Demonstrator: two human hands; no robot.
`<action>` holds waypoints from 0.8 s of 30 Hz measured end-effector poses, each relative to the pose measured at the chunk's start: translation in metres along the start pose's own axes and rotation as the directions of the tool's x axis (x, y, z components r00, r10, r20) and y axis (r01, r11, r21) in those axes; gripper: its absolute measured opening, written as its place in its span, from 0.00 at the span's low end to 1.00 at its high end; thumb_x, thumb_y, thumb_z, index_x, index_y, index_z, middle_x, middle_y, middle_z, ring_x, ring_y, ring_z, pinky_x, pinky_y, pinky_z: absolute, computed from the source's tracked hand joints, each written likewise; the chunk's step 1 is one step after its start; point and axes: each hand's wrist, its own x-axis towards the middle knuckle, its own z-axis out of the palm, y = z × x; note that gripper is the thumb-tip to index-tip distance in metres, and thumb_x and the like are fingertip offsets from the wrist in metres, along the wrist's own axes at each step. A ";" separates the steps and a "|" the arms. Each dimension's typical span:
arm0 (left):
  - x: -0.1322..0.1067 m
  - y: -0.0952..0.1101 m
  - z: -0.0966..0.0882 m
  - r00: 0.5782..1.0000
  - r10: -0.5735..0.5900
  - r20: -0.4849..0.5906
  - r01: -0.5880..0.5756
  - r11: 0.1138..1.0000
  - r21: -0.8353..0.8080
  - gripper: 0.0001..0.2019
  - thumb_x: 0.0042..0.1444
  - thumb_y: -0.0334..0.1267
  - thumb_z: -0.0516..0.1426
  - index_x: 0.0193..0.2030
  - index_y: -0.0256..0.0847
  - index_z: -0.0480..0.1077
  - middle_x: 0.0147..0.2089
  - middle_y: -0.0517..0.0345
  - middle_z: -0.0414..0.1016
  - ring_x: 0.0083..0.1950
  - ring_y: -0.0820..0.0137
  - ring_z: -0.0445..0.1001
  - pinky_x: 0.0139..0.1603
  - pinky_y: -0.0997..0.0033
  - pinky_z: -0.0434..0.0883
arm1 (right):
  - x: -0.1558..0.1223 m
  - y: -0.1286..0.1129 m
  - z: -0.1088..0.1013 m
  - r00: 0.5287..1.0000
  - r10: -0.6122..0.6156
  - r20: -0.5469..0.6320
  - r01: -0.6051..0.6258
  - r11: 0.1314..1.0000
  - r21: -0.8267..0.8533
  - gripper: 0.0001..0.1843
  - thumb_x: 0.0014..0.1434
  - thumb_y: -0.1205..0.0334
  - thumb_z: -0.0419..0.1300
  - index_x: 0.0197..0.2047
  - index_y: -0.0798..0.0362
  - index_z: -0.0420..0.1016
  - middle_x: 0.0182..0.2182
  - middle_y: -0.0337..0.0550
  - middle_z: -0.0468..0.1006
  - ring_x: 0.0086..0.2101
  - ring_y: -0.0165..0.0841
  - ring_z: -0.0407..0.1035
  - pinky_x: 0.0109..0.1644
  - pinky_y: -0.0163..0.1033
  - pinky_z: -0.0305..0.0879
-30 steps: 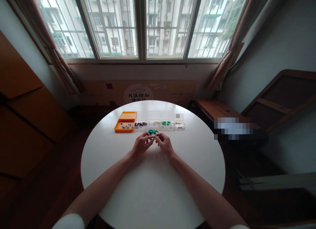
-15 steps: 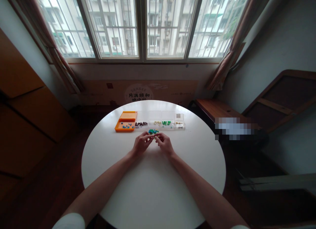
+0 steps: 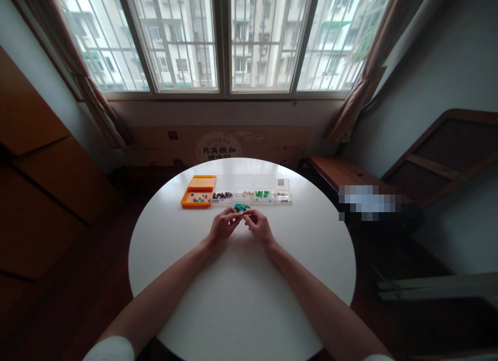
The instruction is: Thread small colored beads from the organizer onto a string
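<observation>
My left hand (image 3: 224, 224) and my right hand (image 3: 257, 225) meet over the middle of the white table, fingertips pinched close together. Between them is something too small to make out. Just beyond the fingertips lies a small heap of blue, green and yellow pieces (image 3: 241, 207), partly hidden by the fingers. Behind it to the left, an open orange case (image 3: 182, 202) holds several small blue pieces (image 3: 201, 198). Clear plastic boxes with raised lids run to its right, with dark brown pieces (image 3: 223, 195), cream pieces (image 3: 248, 194) and green pieces (image 3: 262, 194) inside.
The round white table (image 3: 237, 293) stands below a barred window (image 3: 223, 94). A long printed carton (image 3: 155, 138) rests against the wall behind it. To the right are a wooden bench (image 3: 330, 169) and a leaning brown frame (image 3: 436, 166); orange cabinets (image 3: 46, 195) stand at the left.
Both hands stay at the same spot, with only a very slight shift of the fingers. The cases and the heap of pieces look unmoved.
</observation>
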 end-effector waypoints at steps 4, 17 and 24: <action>0.000 -0.001 0.000 1.000 -0.016 -0.009 0.016 1.000 0.004 0.10 0.58 0.40 0.54 0.40 0.42 0.75 0.32 0.58 0.70 0.24 0.81 0.64 0.26 0.80 0.64 | -0.001 -0.002 0.000 1.000 -0.003 0.002 0.003 1.000 -0.010 0.13 0.53 0.56 0.56 0.36 0.57 0.72 0.22 0.41 0.71 0.23 0.29 0.66 0.24 0.32 0.62; 0.000 -0.002 0.003 1.000 0.009 -0.003 -0.009 0.998 -0.058 0.10 0.58 0.37 0.53 0.42 0.41 0.74 0.32 0.57 0.69 0.25 0.81 0.65 0.25 0.81 0.65 | 0.000 0.002 0.000 0.999 -0.007 -0.039 0.007 1.000 -0.010 0.12 0.53 0.54 0.57 0.33 0.56 0.72 0.23 0.42 0.73 0.24 0.30 0.67 0.23 0.32 0.62; -0.001 -0.001 0.001 1.000 -0.008 0.007 0.009 0.995 -0.101 0.11 0.56 0.39 0.54 0.43 0.42 0.74 0.33 0.58 0.69 0.24 0.81 0.65 0.24 0.81 0.65 | -0.001 -0.001 0.000 0.999 -0.009 -0.044 0.008 1.000 -0.005 0.12 0.53 0.55 0.56 0.34 0.56 0.71 0.24 0.42 0.73 0.25 0.31 0.68 0.24 0.33 0.63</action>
